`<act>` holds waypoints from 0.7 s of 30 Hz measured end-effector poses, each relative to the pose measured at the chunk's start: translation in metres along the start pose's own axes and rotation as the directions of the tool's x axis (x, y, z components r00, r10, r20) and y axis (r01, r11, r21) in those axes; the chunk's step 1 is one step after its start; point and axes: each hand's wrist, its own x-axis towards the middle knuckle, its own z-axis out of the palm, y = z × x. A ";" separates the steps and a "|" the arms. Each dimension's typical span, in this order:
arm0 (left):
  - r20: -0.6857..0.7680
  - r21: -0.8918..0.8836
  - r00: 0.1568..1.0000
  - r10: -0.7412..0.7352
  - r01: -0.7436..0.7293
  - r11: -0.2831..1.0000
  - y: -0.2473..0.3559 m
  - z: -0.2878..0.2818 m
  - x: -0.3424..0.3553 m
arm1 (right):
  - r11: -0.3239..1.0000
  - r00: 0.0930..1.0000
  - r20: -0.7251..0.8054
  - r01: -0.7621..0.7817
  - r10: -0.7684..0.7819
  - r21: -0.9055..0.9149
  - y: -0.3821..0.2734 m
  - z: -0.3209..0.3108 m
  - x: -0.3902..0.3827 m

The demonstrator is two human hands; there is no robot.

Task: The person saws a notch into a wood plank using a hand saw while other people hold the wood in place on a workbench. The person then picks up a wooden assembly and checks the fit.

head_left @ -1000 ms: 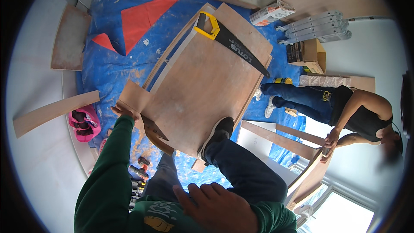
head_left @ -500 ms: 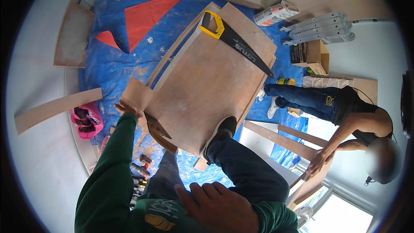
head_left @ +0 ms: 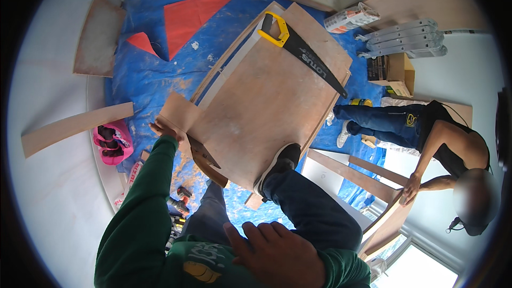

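Observation:
My left hand [head_left: 167, 131] grips the outer edge of a small plywood piece [head_left: 179, 111] at the left corner of a large plywood sheet [head_left: 250, 90]. Along the same edge, closer to me, a dark triangular face and a curved brown strip [head_left: 211, 173] stick out; how they join the sheet is unclear. My right hand [head_left: 282, 253] is held before my belly, fingers loosely bent and apart, with nothing seen in it. A handsaw [head_left: 306, 56] with a yellow and black handle lies across the sheet's far part. My shoe [head_left: 280, 162] rests on the sheet's near edge.
Blue sheeting [head_left: 154, 85] covers the floor, with red cloth [head_left: 186, 18] on it. At left are a pink bag [head_left: 113, 144] and a cordless drill [head_left: 181, 200]. A folded ladder [head_left: 402, 37] lies far right. At right another person [head_left: 456, 144] handles a board [head_left: 386, 224].
The whole scene has shifted slightly right in my view. My left hand stays on the plywood piece. The other person's hands and board have shifted a little.

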 end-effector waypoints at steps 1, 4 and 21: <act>-0.025 -0.067 1.000 -0.013 0.012 0.998 -0.011 0.013 0.023 | 1.000 1.000 0.008 0.013 -0.013 0.006 -0.001 -0.003 0.002; -0.093 -0.262 0.990 -0.109 0.081 0.962 -0.048 0.038 0.064 | 0.999 0.999 0.010 0.052 -0.052 0.008 -0.002 -0.003 0.001; -0.013 0.019 0.998 -0.060 0.060 0.998 -0.013 -0.003 -0.013 | 1.000 0.999 0.049 -0.016 0.017 -0.025 0.002 0.000 0.006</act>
